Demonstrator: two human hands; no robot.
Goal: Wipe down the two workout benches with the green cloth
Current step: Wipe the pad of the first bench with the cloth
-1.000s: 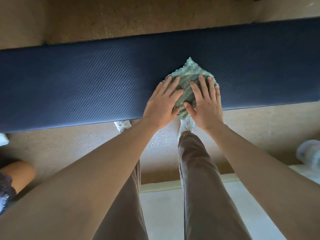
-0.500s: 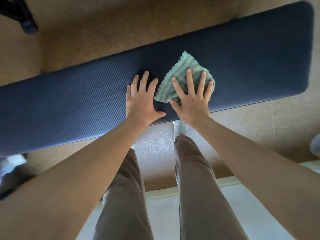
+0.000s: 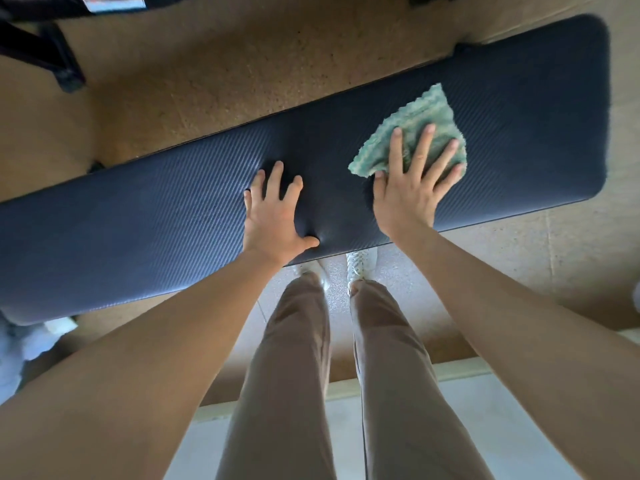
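1. At the far left, the dark blue bench pad (image 3: 121, 216) is running off the picture's left edge, its near left corner showing low down just above a pale, blurred object (image 3: 20, 344) that is too indistinct to name.
2. Beyond the pad's far edge, a black metal frame (image 3: 45, 53) is standing on the speckled tan floor (image 3: 242, 71), well apart from both hands.
3. The left hand (image 3: 273, 216) is lying flat on the bench pad close to its near edge, about midway along the visible length. Its fingers (image 3: 275, 178) are spread and extended, gripping nothing, with the thumb pointing right along the near edge. The padding is dimpling slightly around the palm.
4. Below the near edge, two legs in brown trousers (image 3: 294, 358) are standing on the floor, and white shoes (image 3: 360, 263) are peeking out from under the pad.
5. The right hand (image 3: 412, 188) is pressing flat on the green cloth (image 3: 415, 133), palm down, fingers splayed over the fabric rather than closed around it. The thumb is touching the cloth's lower left corner.
6. The green cloth is lying bunched on the pad's right portion, between the near and far edges, one pointed corner reaching toward the far edge.
7. The pad's rounded right end (image 3: 588, 98) is lying bare, near the cloth but not touching it.
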